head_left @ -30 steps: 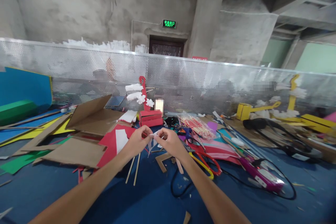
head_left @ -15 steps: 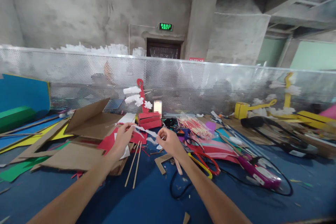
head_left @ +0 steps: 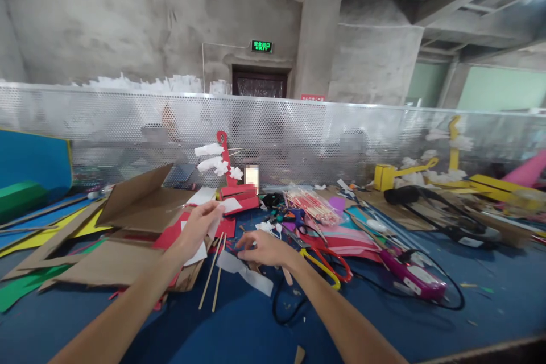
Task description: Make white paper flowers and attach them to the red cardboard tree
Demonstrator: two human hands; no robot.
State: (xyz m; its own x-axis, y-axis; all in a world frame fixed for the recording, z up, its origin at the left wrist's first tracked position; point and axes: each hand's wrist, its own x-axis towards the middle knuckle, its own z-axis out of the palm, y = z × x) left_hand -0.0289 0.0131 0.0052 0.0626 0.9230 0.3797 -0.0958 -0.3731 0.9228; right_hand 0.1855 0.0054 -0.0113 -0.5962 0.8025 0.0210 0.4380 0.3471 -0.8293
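My left hand (head_left: 200, 230) pinches a small white piece of paper or tape (head_left: 231, 205) in front of the red cardboard model (head_left: 239, 196). My right hand (head_left: 262, 247) has its fingers apart and curved. Just below its fingertips is a thin whitish strip (head_left: 247, 274), perhaps a peeled backing; whether it still touches the fingers is hard to see. Two wooden sticks (head_left: 211, 273) lie between my arms. White cloud-like shapes (head_left: 209, 150) are fixed to the red model's upright. Scissors (head_left: 326, 264) with red and yellow handles lie right of my right hand.
Brown cardboard (head_left: 106, 264) and coloured sheets cover the left side. A bag of red-and-white sticks (head_left: 313, 207) lies behind the scissors. A purple glue gun (head_left: 413, 276) with a black cord lies on the right. A perforated metal screen (head_left: 298, 142) borders the table's back.
My hands have moved apart. The whitish strip that stretched between them is now below my right hand, whose fingers have opened. My left hand keeps the white piece. The view has shifted slightly.
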